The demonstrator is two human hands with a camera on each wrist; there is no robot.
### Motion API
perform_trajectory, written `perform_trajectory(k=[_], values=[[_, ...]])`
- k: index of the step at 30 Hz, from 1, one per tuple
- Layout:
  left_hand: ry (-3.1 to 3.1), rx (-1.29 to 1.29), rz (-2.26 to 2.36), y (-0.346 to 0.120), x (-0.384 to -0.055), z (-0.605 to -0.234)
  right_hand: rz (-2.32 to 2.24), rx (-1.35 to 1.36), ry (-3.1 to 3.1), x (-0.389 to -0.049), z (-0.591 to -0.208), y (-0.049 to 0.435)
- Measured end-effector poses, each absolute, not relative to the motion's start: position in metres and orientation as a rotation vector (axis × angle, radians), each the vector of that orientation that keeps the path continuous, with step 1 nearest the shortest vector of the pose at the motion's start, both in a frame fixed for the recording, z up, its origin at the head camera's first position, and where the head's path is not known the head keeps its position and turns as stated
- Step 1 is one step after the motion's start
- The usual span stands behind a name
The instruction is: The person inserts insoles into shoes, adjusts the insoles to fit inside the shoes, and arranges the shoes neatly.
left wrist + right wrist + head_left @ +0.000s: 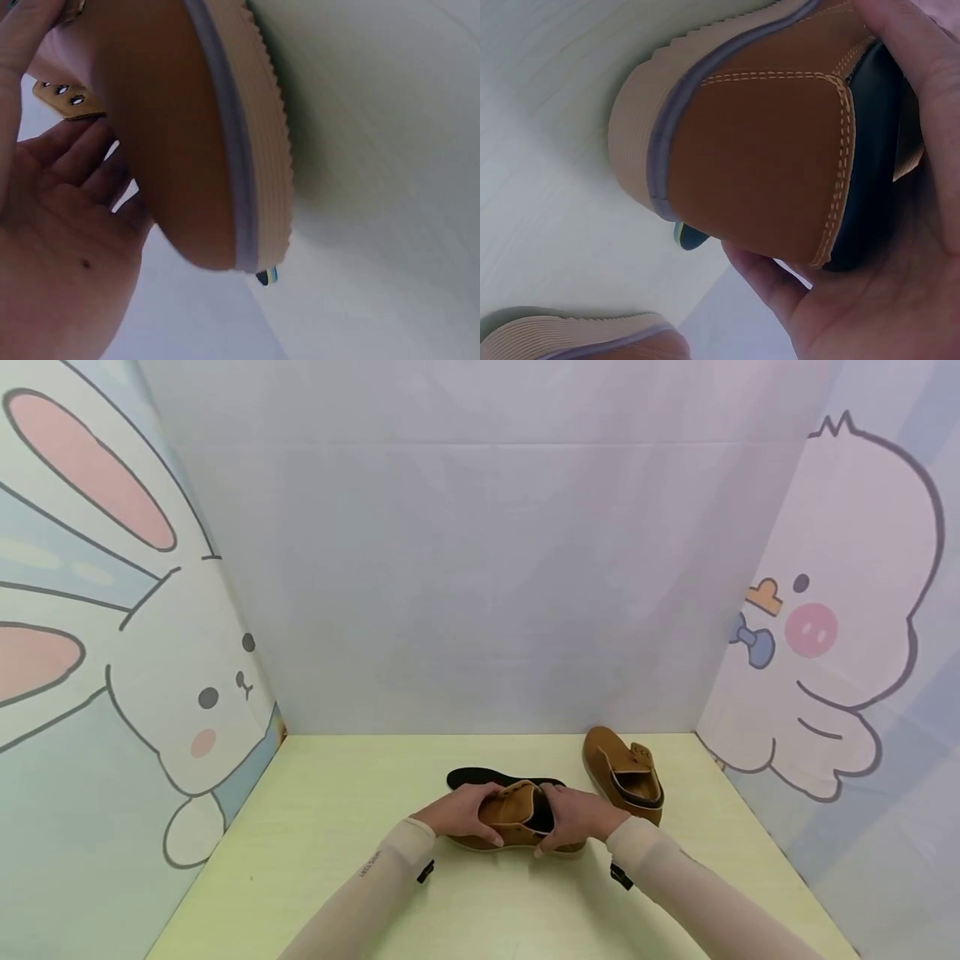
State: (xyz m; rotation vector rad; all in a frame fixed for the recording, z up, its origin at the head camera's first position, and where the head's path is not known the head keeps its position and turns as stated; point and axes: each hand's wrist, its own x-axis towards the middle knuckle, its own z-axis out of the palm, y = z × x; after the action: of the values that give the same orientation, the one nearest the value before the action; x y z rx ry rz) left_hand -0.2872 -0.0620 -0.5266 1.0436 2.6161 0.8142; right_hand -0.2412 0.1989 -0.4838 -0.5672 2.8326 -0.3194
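Observation:
A brown leather shoe (504, 810) with a dark collar and pale ridged sole lies lengthwise between both hands, toe to the left. My left hand (468, 814) grips its toe end, thumb on the near side and fingers on the far side. At the heel end, my right hand (576, 817) holds the shoe around the collar, thumb in front. In the left wrist view the toe (172, 150) and eyelets show beside the palm. The stitched heel (761, 150) fills the right wrist view. Just behind the shoe lies a black insole (476, 776), partly hidden by it.
A second brown shoe (618, 772) stands at the back right, its heel toward the right forearm. Pale yellow tabletop (360, 793) runs to a plain back wall (480, 593). Side walls printed with a rabbit (172, 693) and a chick (840, 610) enclose it.

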Motion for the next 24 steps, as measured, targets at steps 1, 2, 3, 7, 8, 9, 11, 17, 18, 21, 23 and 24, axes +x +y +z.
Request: perform_trajectory(k=[1, 2, 3, 7, 8, 9, 11, 17, 18, 21, 23, 24], values=[[2.623, 1.040, 0.789, -0.064, -0.286, -0.525, -0.316, -0.571, 2.832, -0.242, -0.484, 0.198], [2.635, 1.032, 0.757, -0.067, -0.285, -0.523, -0.316, -0.577, 2.833, -0.242, -0.485, 0.198], [2.641, 1.023, 0.729, -0.070, -0.283, -0.520, -0.314, -0.588, 2.835, -0.243, -0.486, 0.197], [2.666, 1.025, 0.632, -0.085, -0.278, -0.509, -0.309, -0.621, 2.842, -0.246, -0.488, 0.198], [2.668, 1.018, 0.626, -0.089, -0.277, -0.507, -0.306, -0.627, 2.845, -0.247, -0.488, 0.198], [2.663, 1.017, 0.635, -0.093, -0.276, -0.505, -0.304, -0.629, 2.845, -0.248, -0.488, 0.199], [2.663, 1.017, 0.649, -0.101, -0.275, -0.502, -0.310, -0.631, 2.845, -0.249, -0.488, 0.200], [2.682, 1.008, 0.742, -0.128, -0.269, -0.497, -0.361, -0.667, 2.849, -0.250, -0.492, 0.204], [2.694, 1.003, 0.754, -0.133, -0.268, -0.496, -0.373, -0.676, 2.855, -0.250, -0.493, 0.205], [2.737, 0.977, 0.779, -0.145, -0.266, -0.493, -0.399, -0.697, 2.896, -0.248, -0.496, 0.205], [2.762, 0.980, 0.803, -0.151, -0.265, -0.491, -0.438, -0.696, 2.915, -0.246, -0.497, 0.205], [2.776, 0.979, 0.808, -0.153, -0.264, -0.490, -0.454, -0.692, 2.928, -0.246, -0.498, 0.206]])
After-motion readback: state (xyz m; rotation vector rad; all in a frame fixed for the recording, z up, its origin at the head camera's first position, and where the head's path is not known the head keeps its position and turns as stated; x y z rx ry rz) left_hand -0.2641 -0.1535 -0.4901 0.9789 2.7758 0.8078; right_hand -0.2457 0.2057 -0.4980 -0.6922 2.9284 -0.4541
